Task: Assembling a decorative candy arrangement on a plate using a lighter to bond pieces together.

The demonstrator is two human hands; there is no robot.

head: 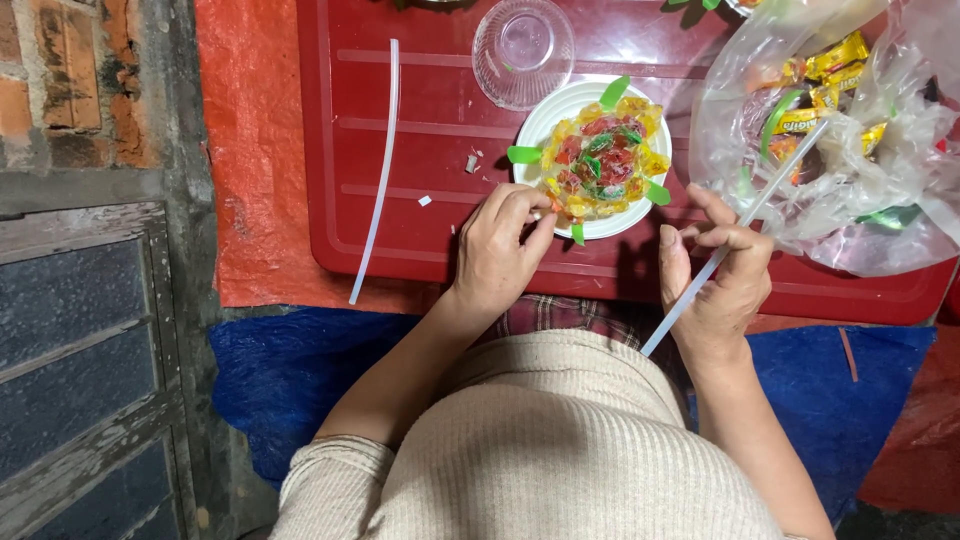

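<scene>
Pinching plate [545, 125] rim at near edge: left hand [500, 250], fingers pressed together. Gripping glue stick [745, 215], right hand [715, 285] closed; long axis slanting up-right toward bag [870, 190]. Plate just left of stick, holding wrapped candies [600, 160]; bag holding more candies. Cup [522, 50] beyond, empty.

bare red tray [420, 110] left of plate [535, 125], candy bag [860, 150] crowding right

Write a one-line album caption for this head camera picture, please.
Left hand touches a white plate of wrapped candies on a red tray; right hand holds a translucent stick.
</scene>
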